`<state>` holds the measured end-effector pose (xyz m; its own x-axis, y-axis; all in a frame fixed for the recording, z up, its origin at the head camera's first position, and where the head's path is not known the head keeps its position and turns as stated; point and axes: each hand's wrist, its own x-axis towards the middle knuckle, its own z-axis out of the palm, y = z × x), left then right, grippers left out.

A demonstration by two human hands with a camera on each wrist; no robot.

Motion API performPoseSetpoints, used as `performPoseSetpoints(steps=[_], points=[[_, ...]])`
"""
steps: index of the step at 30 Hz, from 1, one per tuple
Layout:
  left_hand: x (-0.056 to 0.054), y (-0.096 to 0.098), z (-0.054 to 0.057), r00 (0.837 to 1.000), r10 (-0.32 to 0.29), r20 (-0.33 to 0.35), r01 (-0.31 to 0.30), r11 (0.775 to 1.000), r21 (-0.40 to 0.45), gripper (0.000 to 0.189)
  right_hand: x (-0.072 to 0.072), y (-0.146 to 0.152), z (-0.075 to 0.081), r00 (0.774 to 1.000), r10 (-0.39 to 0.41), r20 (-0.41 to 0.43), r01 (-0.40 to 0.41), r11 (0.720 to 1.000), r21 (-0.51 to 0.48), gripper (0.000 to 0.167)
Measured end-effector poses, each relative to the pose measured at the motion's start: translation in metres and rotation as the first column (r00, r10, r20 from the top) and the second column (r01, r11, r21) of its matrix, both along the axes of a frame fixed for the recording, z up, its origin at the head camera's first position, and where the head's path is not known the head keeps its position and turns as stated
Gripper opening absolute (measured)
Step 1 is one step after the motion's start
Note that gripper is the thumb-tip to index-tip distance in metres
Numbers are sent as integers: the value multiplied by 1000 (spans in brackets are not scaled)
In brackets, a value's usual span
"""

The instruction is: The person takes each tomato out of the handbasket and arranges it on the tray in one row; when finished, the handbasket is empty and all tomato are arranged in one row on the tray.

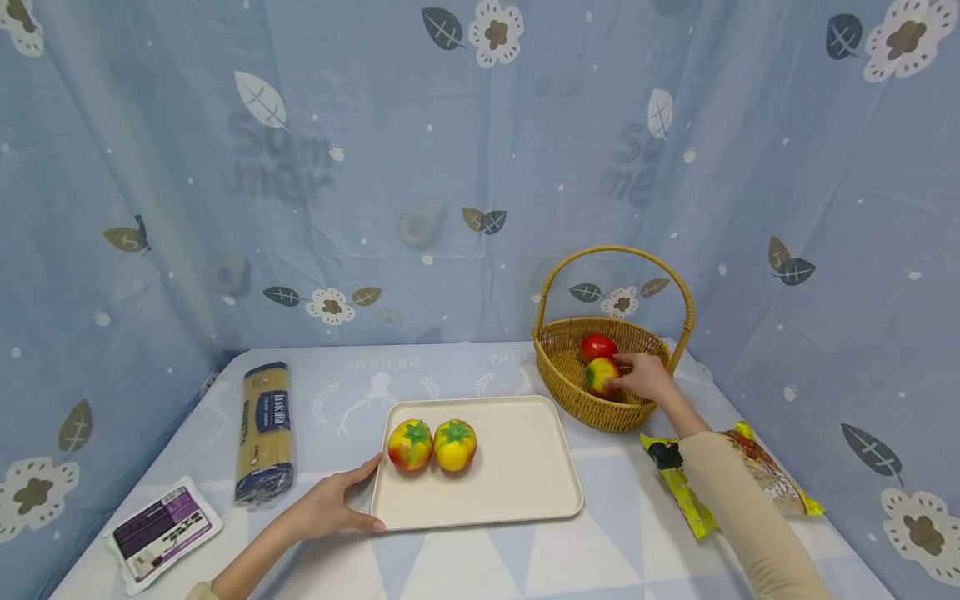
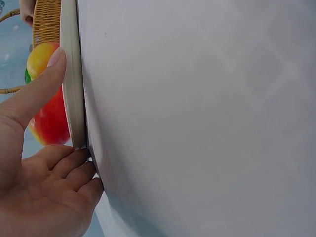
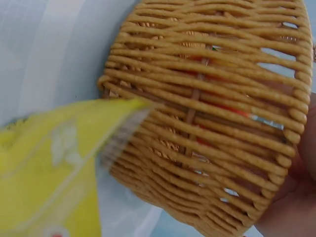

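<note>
My right hand (image 1: 643,377) reaches into a wicker basket (image 1: 577,408) with a tall handle and grips a yellow-red toy fruit (image 1: 600,377) with a green leafy top. Behind it in the basket lies a red fruit (image 1: 597,347). The right wrist view shows the woven side of the basket (image 3: 197,113), and most of the hand is hidden there. Two similar yellow-red fruits (image 1: 410,446) sit side by side at the left of a cream tray (image 1: 517,458). My left hand (image 1: 330,502) touches the tray's left edge, its thumb (image 2: 47,81) laid against the rim.
A pack of spaghetti (image 1: 264,433) lies at the back left, with a white-and-purple packet (image 1: 163,533) in front of it. Under the right forearm is a yellow food bag (image 1: 757,467), close beside the basket. Blue patterned curtains (image 1: 450,167) surround the table.
</note>
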<state>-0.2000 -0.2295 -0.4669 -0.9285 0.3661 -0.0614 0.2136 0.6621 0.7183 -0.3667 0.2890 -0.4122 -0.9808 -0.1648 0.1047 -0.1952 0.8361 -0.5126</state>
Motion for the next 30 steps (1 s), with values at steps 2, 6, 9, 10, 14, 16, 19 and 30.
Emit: performPoseSetpoints(steps=[2, 6, 9, 10, 14, 16, 19, 30], points=[[0, 0, 0, 1000, -12, -14, 12, 1000, 1, 106, 1, 1, 1, 1000, 5, 2, -5, 1000, 10, 64], [0, 0, 0, 1000, -12, -15, 12, 1000, 2, 106, 3, 3, 3, 1000, 17, 2, -17, 1000, 24, 63], [0, 0, 0, 1000, -7, -11, 7, 1000, 0, 106, 4, 3, 2, 1000, 23, -8, -22, 999, 41, 62], [0, 0, 0, 1000, -6, -10, 6, 1000, -2, 106, 4, 3, 1, 1000, 19, -10, -18, 999, 41, 61], [0, 1, 0, 1000, -3, -3, 3, 1000, -3, 107, 4, 5, -3, 999, 24, -31, -23, 999, 42, 60], [0, 1, 0, 1000, -4, -1, 4, 1000, -1, 107, 3, 7, -5, 999, 26, -44, -25, 999, 29, 60], [-1, 0, 0, 1000, -6, -3, 6, 1000, 2, 107, 2, 8, -7, 997, 34, -67, -33, 999, 18, 61], [-2, 1, 2, 1000, -6, -10, 6, 1000, -6, 107, 12, 5, -6, 996, -37, -86, 24, 988, -150, 66]])
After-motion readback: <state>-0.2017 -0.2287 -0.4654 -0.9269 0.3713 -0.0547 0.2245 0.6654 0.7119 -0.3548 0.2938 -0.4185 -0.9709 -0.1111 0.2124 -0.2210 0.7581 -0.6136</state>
